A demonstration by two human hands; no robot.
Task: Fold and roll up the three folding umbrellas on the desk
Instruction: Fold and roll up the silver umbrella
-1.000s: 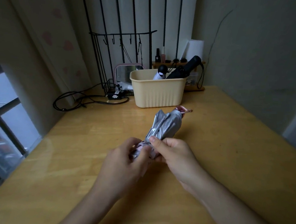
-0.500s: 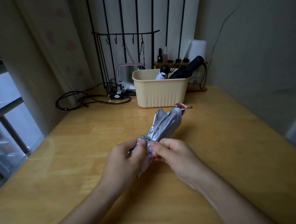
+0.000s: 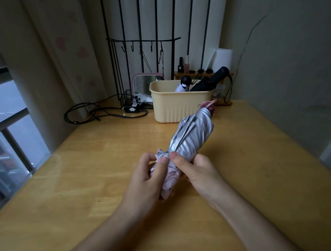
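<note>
Both forearms enter from bottom edge, over the desk [image 3: 256,161].

L hand [image 3: 147,175]: fingers curled round the lower, pink-patterned end of the silver umbrella [image 3: 191,139], thumb pressed on the fabric at the gathered band.

R hand [image 3: 196,172]: fingers wrapped under the same umbrella from the opposite side, thumb on top where silver meets pink. Thumb tips just beside each other.

Umbrella: held by both hands, appears clear of the desk, tilted up & away, far end pointing twd the cream basket [image 3: 173,108]. Canopy collapsed, silver pleats bunched. Strap fastened or not: cannot tell.

Basket: at back of desk, centre. Contains a black umbrella [image 3: 208,82] leaning over the rim, handle uppermost, cord hanging outside. Beside it a white umbrella [image 3: 183,85] w/ round black handle, also handle up.

Window side of basket: pink-framed mirror [image 3: 144,82], black wire rack [image 3: 142,45] w/ hooks, black cables [image 3: 95,112] looped on the desk.

Behind basket: low wooden shelf [image 3: 203,74] w/ small bottles, white paper roll [image 3: 222,58] at the wall.
</note>
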